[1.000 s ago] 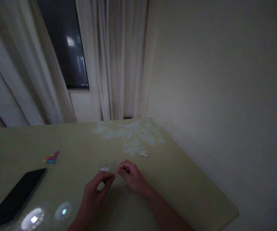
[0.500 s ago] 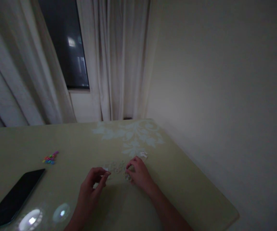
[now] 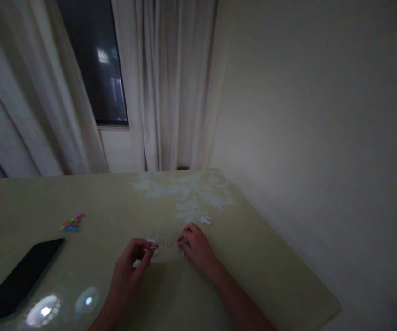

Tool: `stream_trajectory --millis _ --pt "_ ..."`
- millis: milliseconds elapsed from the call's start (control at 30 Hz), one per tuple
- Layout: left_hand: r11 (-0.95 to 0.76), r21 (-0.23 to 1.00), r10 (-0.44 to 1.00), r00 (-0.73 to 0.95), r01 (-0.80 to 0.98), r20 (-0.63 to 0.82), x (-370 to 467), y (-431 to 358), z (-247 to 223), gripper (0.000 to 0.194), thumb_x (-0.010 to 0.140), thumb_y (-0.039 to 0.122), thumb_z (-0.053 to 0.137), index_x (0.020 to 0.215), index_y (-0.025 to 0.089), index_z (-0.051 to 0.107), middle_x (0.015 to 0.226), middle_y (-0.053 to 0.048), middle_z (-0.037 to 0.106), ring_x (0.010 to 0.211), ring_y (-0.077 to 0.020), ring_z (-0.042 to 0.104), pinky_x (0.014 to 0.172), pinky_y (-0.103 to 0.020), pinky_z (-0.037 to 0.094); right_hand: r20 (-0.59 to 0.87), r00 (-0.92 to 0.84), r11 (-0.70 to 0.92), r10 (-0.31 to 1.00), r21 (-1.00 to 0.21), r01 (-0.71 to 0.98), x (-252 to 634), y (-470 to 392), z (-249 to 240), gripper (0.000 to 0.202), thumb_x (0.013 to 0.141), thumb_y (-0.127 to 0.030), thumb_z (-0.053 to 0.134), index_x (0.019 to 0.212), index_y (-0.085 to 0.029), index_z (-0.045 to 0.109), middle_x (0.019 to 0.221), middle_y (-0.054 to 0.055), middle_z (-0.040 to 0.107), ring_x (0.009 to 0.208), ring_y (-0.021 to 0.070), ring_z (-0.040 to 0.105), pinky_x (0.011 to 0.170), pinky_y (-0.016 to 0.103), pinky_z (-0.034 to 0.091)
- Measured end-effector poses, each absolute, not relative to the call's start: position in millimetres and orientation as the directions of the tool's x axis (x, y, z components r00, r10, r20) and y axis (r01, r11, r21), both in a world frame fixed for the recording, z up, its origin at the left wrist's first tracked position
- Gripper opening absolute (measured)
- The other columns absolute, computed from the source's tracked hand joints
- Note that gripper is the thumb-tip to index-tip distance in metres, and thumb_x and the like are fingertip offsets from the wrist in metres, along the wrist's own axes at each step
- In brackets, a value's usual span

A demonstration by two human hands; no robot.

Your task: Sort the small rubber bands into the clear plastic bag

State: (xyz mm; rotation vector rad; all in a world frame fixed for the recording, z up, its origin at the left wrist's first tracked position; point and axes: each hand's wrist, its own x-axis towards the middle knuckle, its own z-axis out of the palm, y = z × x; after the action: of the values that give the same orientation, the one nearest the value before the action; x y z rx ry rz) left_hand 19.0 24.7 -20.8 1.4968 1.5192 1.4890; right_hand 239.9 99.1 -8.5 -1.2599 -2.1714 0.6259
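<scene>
My left hand (image 3: 134, 257) is closed in a pinch over the table, with a small pale piece (image 3: 155, 247) at the fingertips; its kind is too small to make out. My right hand (image 3: 196, 246) reaches in from the right, thumb and fingers curled together at the edge of a loose scatter of small pale rings (image 3: 168, 242). Something pinkish shows at its fingertips, but I cannot tell what it is. A few more rings (image 3: 181, 253) lie beneath this hand, partly covered by it. Small white pieces (image 3: 205, 219) rest just beyond the right hand.
On the left of the table (image 3: 108, 202) lies a black phone or tablet (image 3: 20, 278). Behind it sits a small heap of brightly coloured pieces (image 3: 72, 224). A wall (image 3: 305, 138) runs along the table's right edge, and curtains (image 3: 170, 92) hang behind.
My right hand's thumb and fingers have drawn closer together and dipped slightly among the rings. The left hand keeps its pinch almost in place. The view has shifted a little.
</scene>
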Motion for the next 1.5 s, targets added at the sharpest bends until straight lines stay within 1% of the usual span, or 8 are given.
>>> stream_trajectory --millis 100,433,733,800,933,1067,1233,1500 --pt "-0.248 0.916 0.917 -0.23 0.317 0.327 20 25 -21 0.036 0.091 0.057 0.067 0.084 0.023 0.06 0.091 -0.006 0.078 0.077 -0.0212 0.072 0.06 -0.026 0.056 0.241 -0.42 0.473 0.875 -0.615 0.631 236 98 -8 0.01 0.095 -0.015 0.073 0.099 -0.021 0.081 0.106 0.005 0.068 0.106 0.0187 0.061 0.097 0.028 0.044" --pt "-0.23 0.889 0.919 -0.212 0.396 0.333 20 25 -20 0.034 0.091 0.057 0.067 0.091 0.023 0.066 0.083 -0.003 0.075 0.07 -0.0192 0.069 0.06 -0.026 0.055 0.176 -0.431 0.451 0.885 -0.553 0.7 233 99 -14 0.008 0.093 -0.015 0.074 0.097 -0.019 0.08 0.107 0.007 0.069 0.105 0.0201 0.063 0.095 0.029 0.046" --pt "-0.208 0.886 0.935 -0.181 0.414 0.304 21 23 -19 0.033 0.093 0.056 0.065 0.091 0.023 0.066 0.081 -0.003 0.073 0.07 -0.0194 0.067 0.054 -0.022 0.049 0.195 -0.536 0.569 0.821 -0.214 0.794 228 97 -26 0.011 0.096 -0.01 0.06 0.098 -0.015 0.07 0.108 0.014 0.065 0.108 0.0298 0.057 0.093 0.041 0.047" --pt "-0.22 0.877 0.94 -0.149 0.428 0.308 21 24 -18 0.031 0.094 0.053 0.065 0.089 0.023 0.066 0.078 -0.002 0.072 0.069 -0.0192 0.067 0.056 -0.023 0.05 0.238 -0.511 0.563 0.826 -0.293 0.773 229 99 -30 0.013 0.094 -0.007 0.059 0.097 -0.016 0.067 0.111 0.014 0.062 0.11 0.0299 0.055 0.095 0.041 0.047" --pt "-0.288 0.857 0.934 -0.069 0.428 0.349 22 25 -17 0.024 0.095 0.044 0.063 0.086 0.022 0.067 0.077 -0.001 0.071 0.069 -0.0184 0.067 0.065 -0.026 0.053 0.362 -0.342 0.497 0.867 -0.655 0.569 231 103 -26 0.01 0.099 -0.011 0.054 0.097 -0.018 0.06 0.112 0.011 0.058 0.109 0.0242 0.055 0.099 0.037 0.045" --pt "-0.329 0.843 0.928 -0.02 0.425 0.372 27 24 -17 0.016 0.094 0.036 0.065 0.089 0.023 0.073 0.077 -0.001 0.073 0.067 -0.0171 0.066 0.064 -0.024 0.053 0.279 -0.376 0.388 0.884 -0.886 0.256 225 93 -14 0.013 0.104 -0.026 0.052 0.094 -0.02 0.059 0.094 0.003 0.059 0.089 0.0187 0.057 0.083 0.03 0.046" --pt "-0.443 0.81 0.885 0.042 0.385 0.464 31 24 -15 0.025 0.092 0.028 0.068 0.115 0.027 0.079 0.086 -0.002 0.078 0.065 -0.0145 0.066 0.066 -0.023 0.055 0.182 -0.471 0.265 0.863 -0.957 0.116 214 73 -5 0.013 0.096 -0.03 0.062 0.095 -0.02 0.07 0.092 0.002 0.064 0.087 0.0173 0.059 0.08 0.029 0.044" --pt "-0.469 0.787 0.87 0.06 0.401 0.489 24 27 -16 0.025 0.094 0.029 0.069 0.115 0.029 0.083 0.084 -0.004 0.079 0.065 -0.0152 0.068 0.064 -0.023 0.057 -0.041 -0.479 -0.089 0.877 -0.993 -0.078 209 76 -6 0.029 0.08 -0.045 0.081 0.086 -0.018 0.077 0.071 0.0 0.065 0.066 0.0136 0.057 0.068 0.027 0.044"
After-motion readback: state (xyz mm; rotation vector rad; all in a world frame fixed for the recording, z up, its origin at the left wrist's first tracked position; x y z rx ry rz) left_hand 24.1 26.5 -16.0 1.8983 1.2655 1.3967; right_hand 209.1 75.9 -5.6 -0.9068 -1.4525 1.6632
